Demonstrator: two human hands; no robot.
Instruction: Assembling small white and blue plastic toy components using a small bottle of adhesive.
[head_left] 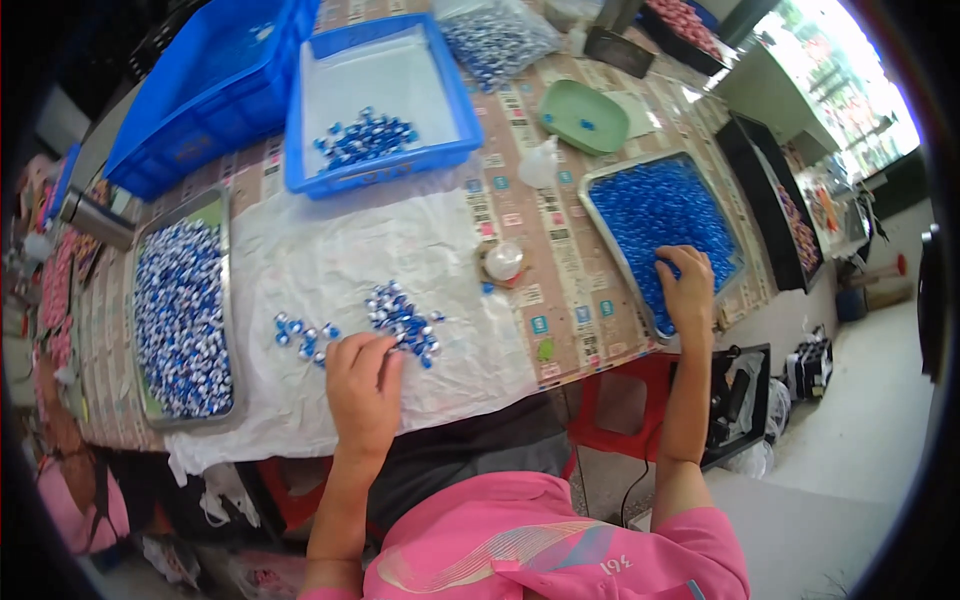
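The right hand (688, 285) has bent fingers at the blue beads (655, 215) in a tray (588, 203). The left hand (362, 390) curls by the blue-and-white beads (400, 318) on the cloth (470, 355). I can't tell if either hand grips any. The tray's rim probably stops beads rolling off. The blue beads look shiny; the others are blue with whitish parts.

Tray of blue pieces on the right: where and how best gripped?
Probably by the raised rims of the tray, both long sides at once, coming from the person's side: it lies flat and shallow, and the loose blue pieces inside call for level support.
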